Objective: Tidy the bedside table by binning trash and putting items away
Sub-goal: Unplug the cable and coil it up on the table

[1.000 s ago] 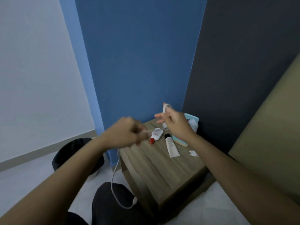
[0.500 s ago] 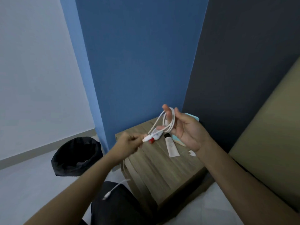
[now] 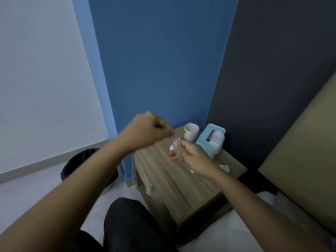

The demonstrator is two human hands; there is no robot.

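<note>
My right hand (image 3: 195,157) holds a coil of white charging cable (image 3: 177,150) above the wooden bedside table (image 3: 181,188). My left hand (image 3: 147,129) is a closed fist raised left of the coil, pinching the cable's free run, which blurs down past the table's left edge to a plug end (image 3: 150,190). A red-capped item (image 3: 171,155) peeks out under the coil. A white paper cup (image 3: 190,132) and a teal tissue box (image 3: 211,140) stand at the table's back. Small paper scraps (image 3: 225,168) lie beside my right wrist.
A black-lined bin (image 3: 80,164) stands on the pale floor left of the table, partly behind my left forearm. My dark-trousered knee (image 3: 131,220) is in front of the table. A tan headboard (image 3: 300,160) rises at right; blue and dark walls close the corner.
My left hand rose and swung over the coil, pulling the cable's loose end up off the floor. My right hand dropped lower with the coil, uncovering the cup and tissue box.
</note>
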